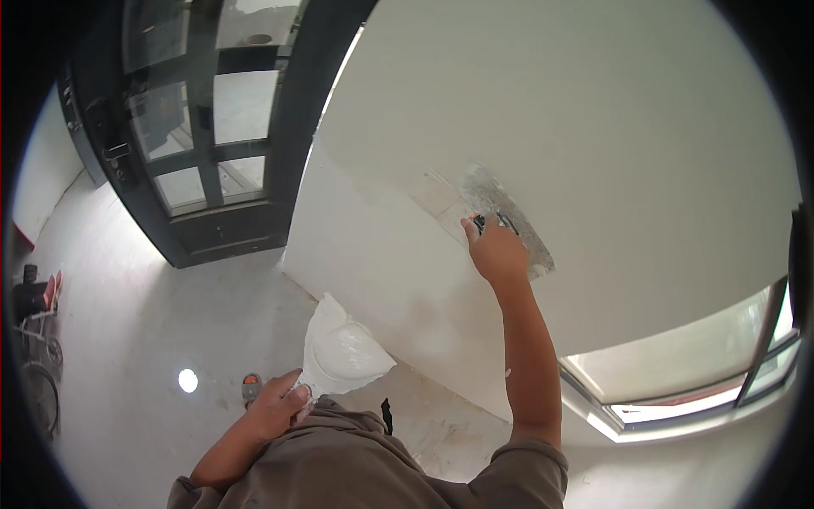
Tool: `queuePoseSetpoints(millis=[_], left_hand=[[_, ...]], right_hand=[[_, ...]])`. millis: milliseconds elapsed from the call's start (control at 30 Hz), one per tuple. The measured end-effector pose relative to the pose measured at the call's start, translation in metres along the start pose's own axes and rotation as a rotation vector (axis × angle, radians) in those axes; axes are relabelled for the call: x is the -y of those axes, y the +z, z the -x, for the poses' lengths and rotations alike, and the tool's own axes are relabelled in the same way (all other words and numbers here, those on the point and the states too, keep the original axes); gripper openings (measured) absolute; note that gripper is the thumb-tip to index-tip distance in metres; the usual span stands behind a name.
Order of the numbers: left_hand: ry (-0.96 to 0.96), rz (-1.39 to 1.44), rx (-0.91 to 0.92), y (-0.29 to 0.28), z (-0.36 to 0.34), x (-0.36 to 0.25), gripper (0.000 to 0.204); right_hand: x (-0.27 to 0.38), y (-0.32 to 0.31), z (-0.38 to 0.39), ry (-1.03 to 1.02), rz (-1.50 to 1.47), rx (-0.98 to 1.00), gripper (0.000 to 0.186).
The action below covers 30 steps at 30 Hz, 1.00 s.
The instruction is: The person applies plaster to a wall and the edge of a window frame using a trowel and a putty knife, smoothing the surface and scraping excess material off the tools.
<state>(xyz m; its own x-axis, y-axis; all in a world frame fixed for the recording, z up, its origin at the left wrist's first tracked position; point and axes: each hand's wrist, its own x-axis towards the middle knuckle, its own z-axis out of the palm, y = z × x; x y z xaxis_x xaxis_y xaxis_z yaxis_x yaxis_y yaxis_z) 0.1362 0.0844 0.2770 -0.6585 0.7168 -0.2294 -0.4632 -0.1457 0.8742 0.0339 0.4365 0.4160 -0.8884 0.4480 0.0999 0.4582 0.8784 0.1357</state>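
"What is nearest to you?"

"My left hand (280,403), low in front of my body. Its fingers are curled around the narrow end of the scraper (319,335), thumb on top. The blade widens ahead of this hand, and on it lies a big white heap of paste (349,349)."

"How does it handle?"

"I judge the paste soft, wet and rather heavy, so the scraper should pull down at its front. One should hold it close to the blade and nearly level, because the paste may slide. The narrow end is smeared white, so perhaps it is slippery too."

"And your other hand?"

"My right hand (500,256) is farther out, ahead and to the right of the left one. It is wrapped around the handle of the trowel (514,208); some fingertips I cannot see. The long blade rests on the wall (627,161), just beyond this hand."

"Is the trowel delicate?"

"Its blade looks thin, probably stiff with a little spring. I would take only the handle, not the smeared edges."

"What is beyond?"

"The window (678,394) is right of my right forearm; the dark door (203,119) is far ahead of my left hand."
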Motion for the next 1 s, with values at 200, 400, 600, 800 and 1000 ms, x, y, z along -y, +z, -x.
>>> queuePoseSetpoints(millis=[200, 400, 600, 800, 1000], left_hand=[[0.004, -0.047, 0.064, 0.010, -0.007, -0.001, 0.052], [0.040, -0.096, 0.175, 0.023, -0.019, 0.003, 0.047], [0.030, -0.111, 0.205, 0.036, -0.029, 0.013, 0.052], [-0.078, -0.151, 0.239, 0.050, -0.042, 0.014, 0.041], [-0.253, -0.245, 0.360, 0.080, -0.075, 0.023, 0.040]], right_hand=[[-0.059, 0.010, 0.030, 0.095, -0.048, -0.016, 0.048], [-0.125, 0.016, 0.063, 0.212, -0.040, -0.004, 0.046], [-0.230, 0.040, 0.113, 0.262, -0.056, 0.004, 0.044], [-0.286, 0.070, 0.220, 0.278, -0.207, 0.012, 0.029], [-0.232, 0.103, 0.267, 0.461, -1.086, -0.335, 0.015]])
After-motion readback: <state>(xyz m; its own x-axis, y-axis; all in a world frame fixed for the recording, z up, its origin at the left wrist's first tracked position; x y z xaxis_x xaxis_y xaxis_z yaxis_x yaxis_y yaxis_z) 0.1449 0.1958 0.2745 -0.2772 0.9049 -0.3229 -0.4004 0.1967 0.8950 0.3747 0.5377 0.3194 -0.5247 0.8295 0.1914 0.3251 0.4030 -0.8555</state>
